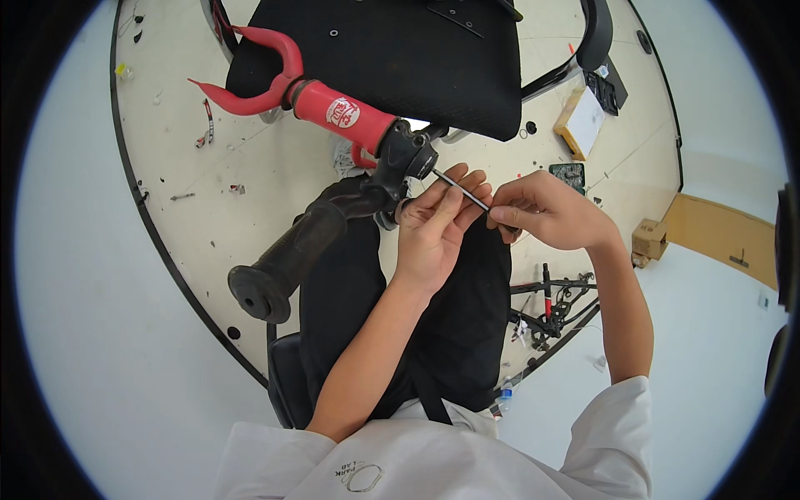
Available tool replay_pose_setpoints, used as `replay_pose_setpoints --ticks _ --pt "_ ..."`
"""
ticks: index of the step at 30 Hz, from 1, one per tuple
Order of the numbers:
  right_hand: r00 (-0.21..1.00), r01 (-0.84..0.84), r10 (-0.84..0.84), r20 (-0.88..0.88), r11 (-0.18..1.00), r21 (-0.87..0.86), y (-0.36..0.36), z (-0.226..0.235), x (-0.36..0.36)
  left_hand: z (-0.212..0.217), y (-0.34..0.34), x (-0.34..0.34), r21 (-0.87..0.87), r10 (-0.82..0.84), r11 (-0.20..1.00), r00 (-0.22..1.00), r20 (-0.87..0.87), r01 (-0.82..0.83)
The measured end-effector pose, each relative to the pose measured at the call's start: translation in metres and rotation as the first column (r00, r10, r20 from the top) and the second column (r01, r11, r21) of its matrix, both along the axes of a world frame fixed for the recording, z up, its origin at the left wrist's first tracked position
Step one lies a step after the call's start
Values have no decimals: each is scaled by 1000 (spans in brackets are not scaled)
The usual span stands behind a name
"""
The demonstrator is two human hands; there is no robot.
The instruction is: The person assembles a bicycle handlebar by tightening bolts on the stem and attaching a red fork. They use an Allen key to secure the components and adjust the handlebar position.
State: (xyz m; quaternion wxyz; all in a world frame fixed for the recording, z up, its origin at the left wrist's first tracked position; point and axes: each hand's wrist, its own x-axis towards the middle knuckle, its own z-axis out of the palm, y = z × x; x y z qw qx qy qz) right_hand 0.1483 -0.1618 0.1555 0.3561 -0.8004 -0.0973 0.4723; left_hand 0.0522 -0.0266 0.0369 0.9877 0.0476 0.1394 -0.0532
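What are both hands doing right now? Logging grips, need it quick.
Left hand: open, fingers steadying the thin metal rod.
Right hand: closed, pinching the rod's end.

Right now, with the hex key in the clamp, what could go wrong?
1. The right hand pinches only the far end of the thin hex key, so it may slip out of the black clamp.
2. The left hand lies under the key, right by the clamp; a slip could jab its fingers.
3. The handlebar seems steadied only by that hand, so it may turn.
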Motion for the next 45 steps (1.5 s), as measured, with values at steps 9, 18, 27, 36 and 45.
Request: replay_pose_setpoints --ticks 9,18,27,36,45 --pt "550 47 171 818 971 -234 26 -8 -50 -6 -4 7 189 59 981 989 -136 -32" --pt "356 -74 325 876 944 -321 21 -16 -46 11 -1 10 83 103 992 986 -130 -93" --pt "937 137 -144 319 990 46 18 -11 -35 -4 -2 4 164 98 982 994 -53 -88" --pt "682 154 -146 717 987 54 15 -16 -68 1 4 4 147 63 988 995 -79 -51" --pt "407 278 -287 867 943 182 -12 -46 -101 1 3 7 146 63 988 994 -89 -50"
